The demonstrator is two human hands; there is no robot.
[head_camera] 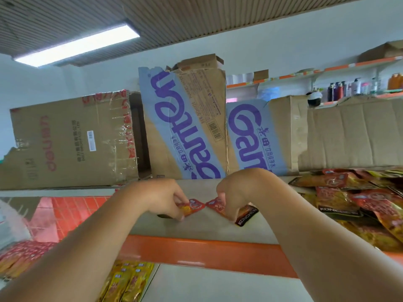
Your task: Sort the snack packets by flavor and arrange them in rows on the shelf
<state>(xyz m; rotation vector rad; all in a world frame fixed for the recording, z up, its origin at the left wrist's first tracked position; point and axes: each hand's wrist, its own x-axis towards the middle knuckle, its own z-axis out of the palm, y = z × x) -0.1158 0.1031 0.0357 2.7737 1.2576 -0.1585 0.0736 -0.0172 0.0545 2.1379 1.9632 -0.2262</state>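
Flattened cardboard boxes point(72, 140) are standing along the back of the shelf point(196, 227), two of them printed with big purple lettering on pale blue. The shelf itself is showing a pale top and an orange front edge. A heap of red and gold snack packets point(353, 201) is lying loose at its right end, some overlapping each other. More red packets point(19, 256) are sitting at the lower left, and yellow packets point(128, 282) are lying in a row on the level below.

Both forearms are reaching up over the orange edge. The left hand point(161, 197) is pinching a small red packet point(193, 206) between thumb and fingertips, fingers curled closed on it. The right hand point(237, 190) is gripping a second red packet point(218, 205) the same way, a black end of this packet sticking out beside the wrist. The two packets are resting low on the middle of the shelf top, their inner corners almost touching.
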